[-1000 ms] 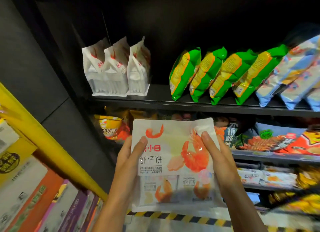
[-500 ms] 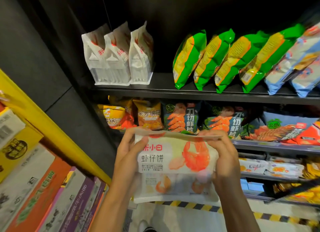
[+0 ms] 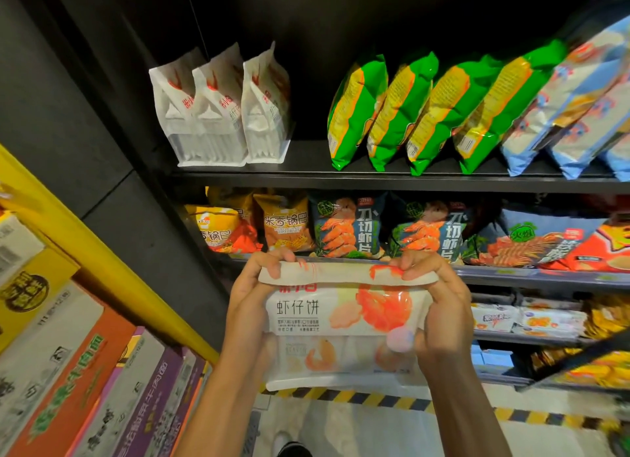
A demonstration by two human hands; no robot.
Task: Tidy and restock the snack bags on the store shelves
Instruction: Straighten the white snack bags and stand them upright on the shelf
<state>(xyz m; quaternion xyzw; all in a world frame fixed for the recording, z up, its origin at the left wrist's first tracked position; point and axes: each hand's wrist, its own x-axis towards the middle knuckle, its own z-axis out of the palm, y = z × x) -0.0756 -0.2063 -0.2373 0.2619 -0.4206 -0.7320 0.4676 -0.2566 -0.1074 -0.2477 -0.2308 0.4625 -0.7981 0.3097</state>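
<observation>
**Shrimp bag held below the shelf, top folded over**

Dark store shelves (image 3: 392, 178) stand before you. Your left hand (image 3: 252, 306) and right hand (image 3: 439, 313) grip the white shrimp cracker bag (image 3: 344, 323) at its sides, fingers curled over the folded top edge. It hangs below the three matching bags (image 3: 221, 108) on the upper shelf. Squeezing too hard may crush the crackers, and lifting carelessly may knock that row down.
</observation>
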